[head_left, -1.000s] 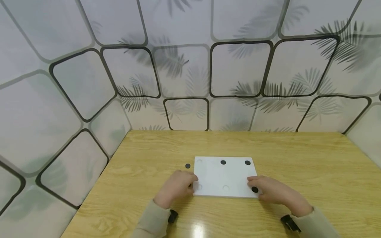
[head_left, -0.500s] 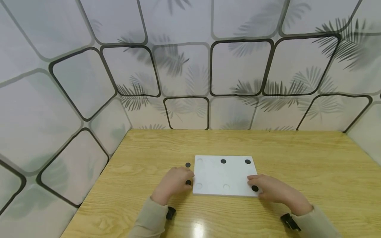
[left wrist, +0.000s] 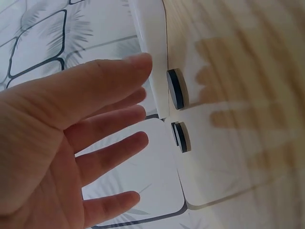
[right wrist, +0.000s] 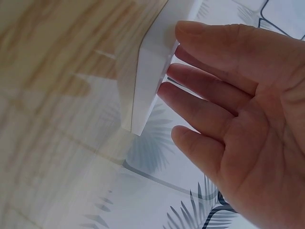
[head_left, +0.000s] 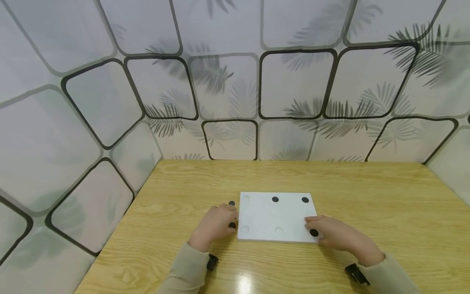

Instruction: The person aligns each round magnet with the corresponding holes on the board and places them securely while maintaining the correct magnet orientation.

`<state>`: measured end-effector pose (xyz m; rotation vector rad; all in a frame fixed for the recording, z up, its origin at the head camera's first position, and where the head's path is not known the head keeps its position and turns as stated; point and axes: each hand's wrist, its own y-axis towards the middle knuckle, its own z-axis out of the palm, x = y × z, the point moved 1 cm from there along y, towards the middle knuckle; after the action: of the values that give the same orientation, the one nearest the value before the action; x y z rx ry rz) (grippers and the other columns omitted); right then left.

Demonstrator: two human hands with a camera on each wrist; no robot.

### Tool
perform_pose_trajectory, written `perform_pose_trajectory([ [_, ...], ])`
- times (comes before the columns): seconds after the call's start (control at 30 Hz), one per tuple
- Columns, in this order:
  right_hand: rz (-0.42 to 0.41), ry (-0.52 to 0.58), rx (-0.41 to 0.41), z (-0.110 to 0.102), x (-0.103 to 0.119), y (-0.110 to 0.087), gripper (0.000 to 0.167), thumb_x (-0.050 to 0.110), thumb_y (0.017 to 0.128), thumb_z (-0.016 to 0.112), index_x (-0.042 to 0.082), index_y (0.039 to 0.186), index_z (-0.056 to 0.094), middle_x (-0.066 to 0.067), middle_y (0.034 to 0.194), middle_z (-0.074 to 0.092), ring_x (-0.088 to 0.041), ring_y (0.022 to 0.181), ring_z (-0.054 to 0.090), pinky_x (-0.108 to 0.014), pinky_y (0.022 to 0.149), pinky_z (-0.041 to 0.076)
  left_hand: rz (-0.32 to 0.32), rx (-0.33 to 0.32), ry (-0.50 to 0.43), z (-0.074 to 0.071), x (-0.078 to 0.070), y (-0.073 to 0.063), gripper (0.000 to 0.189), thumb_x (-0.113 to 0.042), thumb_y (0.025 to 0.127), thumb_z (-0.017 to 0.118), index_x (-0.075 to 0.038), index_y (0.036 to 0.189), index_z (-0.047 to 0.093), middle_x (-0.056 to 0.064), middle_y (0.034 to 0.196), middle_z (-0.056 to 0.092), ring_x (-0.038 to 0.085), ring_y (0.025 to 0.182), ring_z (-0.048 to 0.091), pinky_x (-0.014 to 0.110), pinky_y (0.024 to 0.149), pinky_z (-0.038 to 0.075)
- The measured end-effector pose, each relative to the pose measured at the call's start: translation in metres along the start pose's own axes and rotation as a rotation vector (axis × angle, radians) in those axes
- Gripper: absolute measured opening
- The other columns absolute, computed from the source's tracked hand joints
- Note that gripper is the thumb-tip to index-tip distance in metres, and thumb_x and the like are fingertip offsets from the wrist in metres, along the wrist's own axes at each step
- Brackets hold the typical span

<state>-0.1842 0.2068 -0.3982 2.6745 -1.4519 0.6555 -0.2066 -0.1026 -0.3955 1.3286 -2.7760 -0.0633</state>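
Note:
A white rectangular board [head_left: 275, 216] with round recesses lies on the table. Black discs sit at its back middle [head_left: 275, 199], its back right corner [head_left: 305, 200] and its front right corner [head_left: 313, 232]. The other recesses show bare. My left hand [head_left: 216, 223] hovers just left of the board, fingers loosely spread around a black disc [left wrist: 175, 89] that stands on the table apart from them. Beyond its fingers is another black disc [head_left: 231, 203], partly covered in the head view. My right hand [head_left: 335, 234] rests its relaxed fingertips at the board's right edge, thumb near the front corner.
The wood-grain table [head_left: 183, 183] stretches to a patterned wall covering [head_left: 227, 94] at the back and left. Each wrist wears a black strap piece [head_left: 212, 262] below a beige sleeve [head_left: 185, 267].
My left hand has come off the board's left edge and shifted slightly left, uncovering the nearer loose disc and partly covering the farther one. The right hand stays put.

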Motion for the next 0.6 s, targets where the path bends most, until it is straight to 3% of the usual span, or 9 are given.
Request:
perform_pose_trajectory([
  [0.2,-0.005,0.014,0.006,0.0009,0.0007,-0.0008,0.038,-0.014,0.07,0.06,-0.005,0.107,0.059,-0.02,0.12,0.05,-0.038,0.111,0.044,-0.049,0.089,0.035,-0.043,0.026,0.023,-0.0001,-0.0001,0.0021,0.015,-0.026,0.069,0.075,-0.018,0.074,0.062,-0.006,0.086,0.056,0.018,0.085,0.053,0.039,0.069,0.044],
  [0.5,-0.037,-0.008,-0.016,0.003,-0.0041,0.0002,0.039,-0.014,0.069,0.06,-0.006,0.107,0.058,-0.021,0.119,0.051,-0.04,0.109,0.045,-0.05,0.087,0.036,-0.104,0.072,0.02,0.0025,0.0016,0.0048,0.016,-0.025,0.071,0.073,-0.017,0.068,0.059,0.0,0.103,0.058,0.023,0.099,0.051,0.046,0.077,0.042],
  [0.6,-0.026,-0.006,-0.014,0.0016,-0.0026,-0.0005,0.039,-0.014,0.069,0.059,-0.006,0.108,0.058,-0.02,0.119,0.051,-0.039,0.11,0.045,-0.049,0.087,0.036,-0.104,0.07,-0.005,0.0031,0.0017,0.0059,0.013,-0.021,0.07,0.073,-0.018,0.067,0.06,0.0,0.102,0.057,0.024,0.101,0.049,0.049,0.079,0.04],
])
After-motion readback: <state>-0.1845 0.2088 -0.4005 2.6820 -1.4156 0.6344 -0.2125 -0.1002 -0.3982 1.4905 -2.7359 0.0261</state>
